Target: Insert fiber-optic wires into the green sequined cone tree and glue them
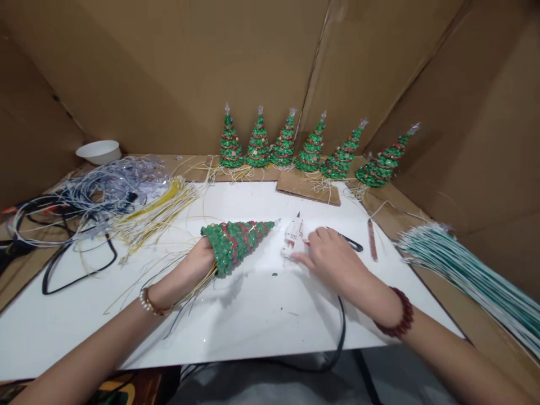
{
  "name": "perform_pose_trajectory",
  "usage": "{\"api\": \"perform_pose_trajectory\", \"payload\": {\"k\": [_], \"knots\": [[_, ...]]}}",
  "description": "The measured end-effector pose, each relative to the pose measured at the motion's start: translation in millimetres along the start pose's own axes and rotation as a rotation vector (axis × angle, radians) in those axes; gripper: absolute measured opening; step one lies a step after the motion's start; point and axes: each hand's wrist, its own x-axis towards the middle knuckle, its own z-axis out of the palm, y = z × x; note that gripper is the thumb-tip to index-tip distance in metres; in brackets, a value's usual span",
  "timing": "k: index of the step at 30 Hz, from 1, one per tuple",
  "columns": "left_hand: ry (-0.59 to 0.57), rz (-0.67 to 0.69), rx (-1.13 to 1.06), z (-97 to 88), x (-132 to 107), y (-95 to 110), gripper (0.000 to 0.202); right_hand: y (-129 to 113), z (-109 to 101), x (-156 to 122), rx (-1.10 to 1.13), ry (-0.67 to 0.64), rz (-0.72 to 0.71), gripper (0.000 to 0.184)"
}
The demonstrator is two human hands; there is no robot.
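My left hand (200,260) is partly inside the wide base of a small green Christmas tree (238,243), with its fingers hidden by the cone. The tree lies tilted sideways, its clear tip pointing right, with red garland around it and thin wires trailing from its base. Close to that tip, a white glue gun (292,235) has its dark nozzle pointing away from me. My right hand (331,256) closes around the glue gun's handle side, thumb near its lower end. A dark cord (341,326) runs down below this hand.
Several finished-looking trees (310,146) line the back. Yellow and white wires (162,211) and a clear tangled bundle (109,185) lie left, near a white bowl (99,152). Tweezers (350,242), a reddish stick (372,241) and green-white wires (468,275) are right. Cardboard walls (169,73) surround the table.
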Motion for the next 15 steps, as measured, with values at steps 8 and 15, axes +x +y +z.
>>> {"api": "perform_pose_trajectory", "payload": {"k": [8,15], "knots": [[-0.028,0.03,0.0,2.0,1.1,-4.3,0.025,23.7,24.3,-18.1,0.117,0.037,-0.174,0.022],[-0.006,0.062,-0.049,2.2,1.1,-2.5,0.024,13.5,-2.7,-14.2,0.588,0.393,-0.311,0.029]]}}
